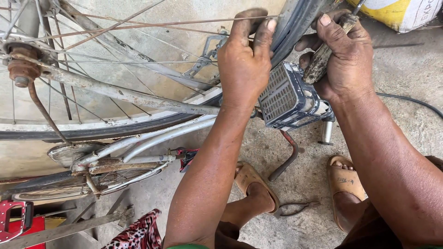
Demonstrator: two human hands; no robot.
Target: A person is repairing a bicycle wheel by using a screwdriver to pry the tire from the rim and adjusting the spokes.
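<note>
A bicycle lies on its side, its spoked wheel [115,124] with a black tyre [295,23] filling the upper left. My left hand [244,60] pinches a thin spoke [161,23] near the rim, fingers closed on it. My right hand [344,50] grips a worn tool handle [318,62] held against the tyre. Between and below both hands sits a dark plastic pedal [286,97]. The rusty hub and axle nut [20,69] are at the far left.
Pliers [295,208] lie on the concrete floor between my sandalled feet [344,180]. A bent rusty kickstand [288,159] hangs under the pedal. A black cable [410,99] runs at right. A yellow and white sack [401,11] sits top right. A red pedal [14,219] is at bottom left.
</note>
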